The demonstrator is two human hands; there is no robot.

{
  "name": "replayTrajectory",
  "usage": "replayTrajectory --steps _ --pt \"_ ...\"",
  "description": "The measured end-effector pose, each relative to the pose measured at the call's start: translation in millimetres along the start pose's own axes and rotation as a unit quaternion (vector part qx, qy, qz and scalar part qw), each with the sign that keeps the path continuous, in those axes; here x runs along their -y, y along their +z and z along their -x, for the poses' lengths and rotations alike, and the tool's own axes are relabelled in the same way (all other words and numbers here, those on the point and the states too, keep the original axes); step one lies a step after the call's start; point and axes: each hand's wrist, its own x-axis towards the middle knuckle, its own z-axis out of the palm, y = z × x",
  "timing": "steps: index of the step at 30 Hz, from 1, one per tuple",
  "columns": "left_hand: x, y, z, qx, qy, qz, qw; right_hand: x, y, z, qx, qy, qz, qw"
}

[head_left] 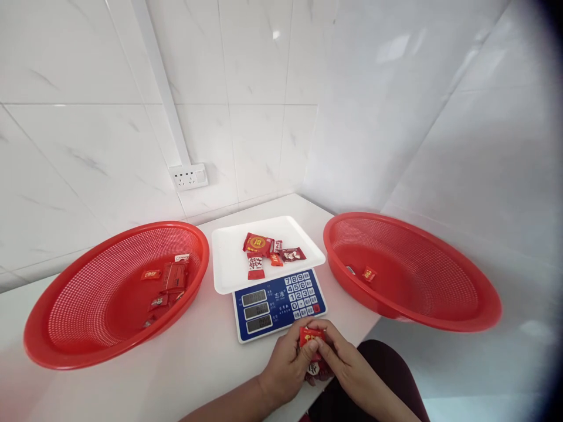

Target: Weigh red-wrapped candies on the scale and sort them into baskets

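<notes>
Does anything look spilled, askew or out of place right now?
The right basket looks odd: its outer side seems to jut past the edge of the table, so it may be poorly supported. No spill shows: packets are in it, the left basket, the tray, the left hand and right hand.

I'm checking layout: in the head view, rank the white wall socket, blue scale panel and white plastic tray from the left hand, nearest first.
1. Blue scale panel, just ahead.
2. White plastic tray, beyond it.
3. White wall socket, back left.
</notes>
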Motion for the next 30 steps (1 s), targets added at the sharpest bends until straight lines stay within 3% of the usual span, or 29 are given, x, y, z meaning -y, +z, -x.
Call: replayTrajectory --steps 4,7,15,19,24,27,30 --pt "1 -1.0 6 -0.07 0.086 -0.113 0.987 -6 9 -1 -0.024 0.017 -0.016 0.999" --pt "4 -1.1 8 -0.088 0.084 -0.109 0.987 -9 13 -3 -0.048 0.01 0.009 0.999" --pt "2 -1.0 7 -0.019 0.093 -0.078 0.992 -10 9 -6 -0.141 -0.069 0.122 0.98" --pt "6 -0.5 4 -0.015 0.069 0.0 0.998 -1 -18 -9 -0.229 -0.105 0.182 0.951" --pt "11 -1.2 1 -0.021 0.034 -0.004 0.999 37 -76 -8 -0.431 -0.117 0.259 0.856" --pt "11 -1.5 0 0.014 0.027 -0.035 0.999 61 -106 -8 -0.458 -0.078 0.333 0.821" --pt "10 -1.8 1 0.062 0.018 -0.07 0.995 72 -125 -10 -0.439 -0.041 0.412 0.798"
